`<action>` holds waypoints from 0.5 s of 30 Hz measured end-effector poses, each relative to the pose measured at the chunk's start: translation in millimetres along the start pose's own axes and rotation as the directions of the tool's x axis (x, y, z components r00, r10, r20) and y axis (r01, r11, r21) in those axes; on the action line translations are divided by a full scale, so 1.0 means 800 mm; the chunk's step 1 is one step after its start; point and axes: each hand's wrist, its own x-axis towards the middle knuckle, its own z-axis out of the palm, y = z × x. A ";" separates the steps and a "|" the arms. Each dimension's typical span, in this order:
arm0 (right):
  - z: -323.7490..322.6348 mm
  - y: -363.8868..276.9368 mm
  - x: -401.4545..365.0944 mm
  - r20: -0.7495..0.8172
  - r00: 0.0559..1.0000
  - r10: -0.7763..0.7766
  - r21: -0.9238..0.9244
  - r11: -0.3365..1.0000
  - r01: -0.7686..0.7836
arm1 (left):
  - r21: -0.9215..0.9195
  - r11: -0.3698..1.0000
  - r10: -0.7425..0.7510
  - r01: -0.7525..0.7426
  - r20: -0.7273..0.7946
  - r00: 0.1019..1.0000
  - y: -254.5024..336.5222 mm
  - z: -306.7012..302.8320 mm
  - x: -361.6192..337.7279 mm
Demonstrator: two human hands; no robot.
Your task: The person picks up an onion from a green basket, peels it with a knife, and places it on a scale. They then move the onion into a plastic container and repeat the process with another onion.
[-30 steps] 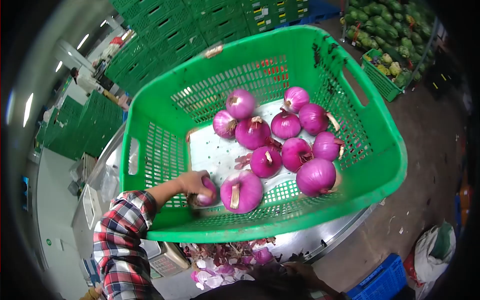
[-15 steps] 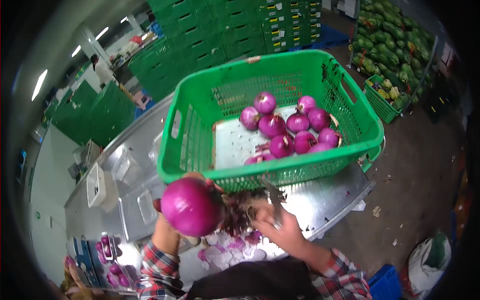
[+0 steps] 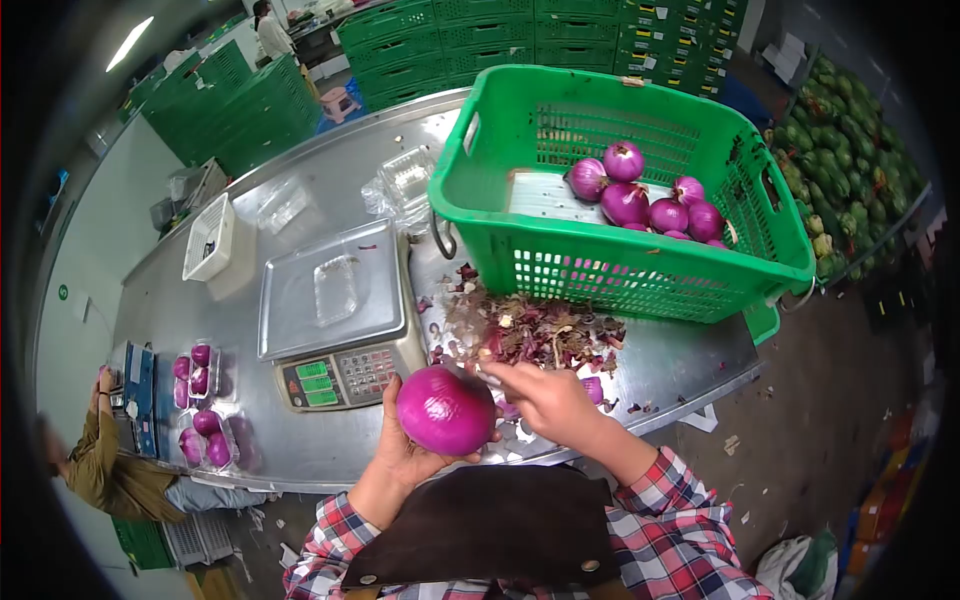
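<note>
A peeled, glossy red onion (image 3: 446,410) rests in my left hand (image 3: 398,455), with the fingers wrapped round its underside and left side. At the onion's upper right is my right hand (image 3: 553,402), closed, its fingertips close to the onion and blurred. The small knife that showed in this hand earlier cannot be made out now; the fingers hide its place. Behind both hands lies a heap of dry onion skins (image 3: 545,330) on the metal table (image 3: 690,365). Several red onions (image 3: 625,203) sit in the green crate (image 3: 620,245) beyond.
Left of the crate stands a weighing scale (image 3: 335,300) with a clear plastic tray (image 3: 337,290) on its pan. A white basket (image 3: 209,240) and packed onions (image 3: 207,438) lie farther left. Another person (image 3: 125,445) is at the left edge. Green crates (image 3: 470,45) are stacked behind.
My view has shifted, bringing the scale into sight and the crate to the upper right. The onion stays in my left hand; my right hand has turned towards it, and the knife blade no longer shows.
</note>
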 end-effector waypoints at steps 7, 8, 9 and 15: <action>0.021 -0.005 -0.001 0.086 0.995 -0.048 -0.215 0.974 0.066 | 0.049 0.998 0.033 -0.034 0.030 0.999 0.005 -0.011 -0.015; 0.023 -0.002 -0.004 0.083 0.996 -0.029 -0.226 0.973 0.047 | 0.100 0.993 0.065 -0.069 0.042 0.997 0.009 -0.016 -0.015; 0.024 -0.002 -0.005 0.069 0.997 -0.036 -0.222 0.974 0.051 | 0.146 0.984 0.095 -0.102 0.052 0.994 0.009 -0.019 -0.015; 0.038 -0.004 -0.013 -0.035 0.999 0.008 -0.252 0.968 -0.016 | 0.763 0.506 0.551 -0.403 0.074 0.831 -0.001 0.007 -0.023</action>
